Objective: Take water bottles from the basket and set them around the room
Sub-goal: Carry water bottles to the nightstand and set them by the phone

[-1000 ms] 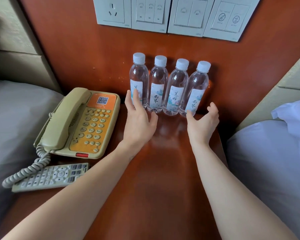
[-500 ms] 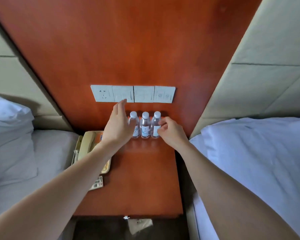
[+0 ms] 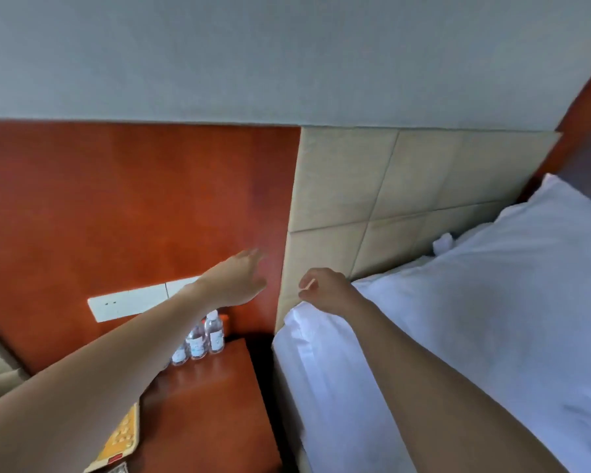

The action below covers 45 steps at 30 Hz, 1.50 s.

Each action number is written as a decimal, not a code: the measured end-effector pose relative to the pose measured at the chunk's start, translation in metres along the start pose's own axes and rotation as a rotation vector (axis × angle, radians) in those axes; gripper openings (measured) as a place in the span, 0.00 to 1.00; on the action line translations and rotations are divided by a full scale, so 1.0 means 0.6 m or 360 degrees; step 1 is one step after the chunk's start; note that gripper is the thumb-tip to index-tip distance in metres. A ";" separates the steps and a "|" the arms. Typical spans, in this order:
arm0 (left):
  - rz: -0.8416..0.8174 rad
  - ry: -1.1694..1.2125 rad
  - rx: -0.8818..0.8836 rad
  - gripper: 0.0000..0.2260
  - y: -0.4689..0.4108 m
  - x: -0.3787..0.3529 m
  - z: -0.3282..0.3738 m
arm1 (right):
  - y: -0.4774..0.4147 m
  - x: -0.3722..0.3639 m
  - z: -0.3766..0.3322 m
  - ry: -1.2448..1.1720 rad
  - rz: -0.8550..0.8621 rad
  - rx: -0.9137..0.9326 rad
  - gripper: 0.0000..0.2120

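Left hand (image 3: 234, 278) is hovering in the air in front of the red-brown wood panel (image 3: 133, 206), its fingers stretched forward and holding nothing. Right hand (image 3: 325, 288) is hanging just beside it, over the corner of the bed (image 3: 440, 336), with its fingers loosely curled around nothing. Neither is touching the water bottles (image 3: 215, 334), which are standing upright in a tight row at the back of the counter (image 3: 212, 404), against the panel. Three are showing, and the left forearm is covering the row's left end. A white switch plate (image 3: 130, 302) is sitting on the panel above them, partly behind the left wrist. An orange-keyed telephone (image 3: 123, 435) is poking out under the left arm at the counter's near edge. A beige padded headboard (image 3: 389, 199) is rising behind the bed, with a white pillow (image 3: 543, 240) lying against it.
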<state>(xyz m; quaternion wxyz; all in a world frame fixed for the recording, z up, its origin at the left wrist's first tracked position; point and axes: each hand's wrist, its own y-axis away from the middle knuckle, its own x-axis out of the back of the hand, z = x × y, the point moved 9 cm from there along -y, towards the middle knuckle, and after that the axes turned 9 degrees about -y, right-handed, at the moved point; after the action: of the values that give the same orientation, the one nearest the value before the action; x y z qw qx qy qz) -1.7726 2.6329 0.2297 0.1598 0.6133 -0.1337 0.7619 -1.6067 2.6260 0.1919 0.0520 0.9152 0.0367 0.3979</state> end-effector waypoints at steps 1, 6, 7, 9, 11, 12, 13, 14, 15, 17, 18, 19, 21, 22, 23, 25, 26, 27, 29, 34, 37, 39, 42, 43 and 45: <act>-0.0012 0.0004 -0.0086 0.25 -0.008 0.000 0.034 | 0.027 0.028 0.016 0.0022 0.0058 -0.0054 0.06; -0.0092 0.0054 -0.0597 0.25 -0.009 -0.002 0.228 | 0.218 0.150 0.104 0.0086 0.0430 -0.0428 0.09; -0.0098 0.0065 -0.0691 0.25 -0.001 0.000 0.265 | 0.259 0.168 0.118 0.0092 0.0480 -0.0505 0.09; -0.0151 0.0066 -0.0942 0.26 0.030 -0.003 0.359 | 0.364 0.202 0.146 0.0091 0.0617 -0.0681 0.10; -0.0229 0.0008 -0.1202 0.28 0.077 -0.014 0.459 | 0.479 0.231 0.167 0.0070 0.0766 -0.0837 0.11; -0.0255 -0.0026 -0.1312 0.29 0.099 -0.015 0.502 | 0.529 0.242 0.175 0.0060 0.0821 -0.0904 0.12; -0.0288 -0.0046 -0.1438 0.29 0.132 -0.016 0.554 | 0.590 0.254 0.184 0.0061 0.0882 -0.0992 0.13; -0.0307 -0.0052 -0.1550 0.30 0.164 -0.014 0.600 | 0.646 0.262 0.189 0.0062 0.0921 -0.1077 0.14; -0.0325 -0.0050 -0.1653 0.30 0.202 -0.011 0.646 | 0.706 0.269 0.194 0.0066 0.0957 -0.1172 0.16; -0.0380 -0.0009 -0.1817 0.31 0.273 -0.006 0.721 | 0.815 0.279 0.197 0.0073 0.1030 -0.1341 0.18; -0.0425 0.0015 -0.1921 0.31 0.319 -0.007 0.759 | 0.878 0.282 0.197 0.0063 0.1099 -0.1425 0.19; -0.0475 0.0014 -0.2011 0.31 0.361 -0.014 0.787 | 0.934 0.279 0.195 0.0034 0.1157 -0.1495 0.20; -0.0591 -0.0039 -0.2173 0.32 0.450 -0.036 0.840 | 1.051 0.262 0.187 -0.0024 0.1236 -0.1659 0.21; -0.0651 -0.0060 -0.2211 0.30 0.483 -0.048 0.859 | 1.100 0.250 0.184 -0.0048 0.1257 -0.1743 0.22; -0.0697 -0.0060 -0.2267 0.26 0.525 -0.056 0.880 | 1.158 0.236 0.179 -0.0056 0.1301 -0.1833 0.23; -0.0731 -0.0074 -0.2382 0.18 0.600 -0.066 0.921 | 1.262 0.208 0.165 -0.0059 0.1394 -0.1985 0.24; -0.0752 -0.0071 -0.2441 0.20 0.639 -0.070 0.941 | 1.312 0.195 0.157 -0.0060 0.1435 -0.2054 0.25; -0.0762 -0.0072 -0.2488 0.26 0.673 -0.070 0.954 | 1.354 0.183 0.150 -0.0066 0.1463 -0.2113 0.25; -0.0819 -0.0064 -0.2590 0.31 0.750 -0.075 0.987 | 1.439 0.155 0.133 -0.0060 0.1510 -0.2221 0.26; -0.0877 -0.0084 -0.2852 0.32 0.944 -0.086 1.061 | 1.625 0.075 0.090 -0.0146 0.1619 -0.2400 0.29; -0.0826 -0.0134 -0.3036 0.31 1.065 -0.086 1.095 | 1.728 0.031 0.061 -0.0195 0.1655 -0.2480 0.28; -0.0791 -0.0150 -0.3149 0.31 1.147 -0.086 1.114 | 1.798 0.004 0.042 -0.0214 0.1681 -0.2535 0.27; -0.0735 -0.0119 -0.3227 0.32 1.245 -0.085 1.143 | 1.894 -0.023 0.021 -0.0217 0.1794 -0.2586 0.26; -0.0733 -0.0096 -0.3243 0.32 1.276 -0.086 1.154 | 1.926 -0.031 0.016 -0.0213 0.1848 -0.2597 0.26; -0.0716 -0.0072 -0.3270 0.32 1.328 -0.089 1.178 | 1.984 -0.044 0.011 -0.0189 0.1919 -0.2632 0.27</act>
<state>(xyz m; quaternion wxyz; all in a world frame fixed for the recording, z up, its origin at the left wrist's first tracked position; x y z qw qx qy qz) -1.4565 1.6183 0.3215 0.7383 0.2077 -0.6016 0.2233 -1.5891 1.4418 0.3165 0.4597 0.4773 -0.7180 0.2127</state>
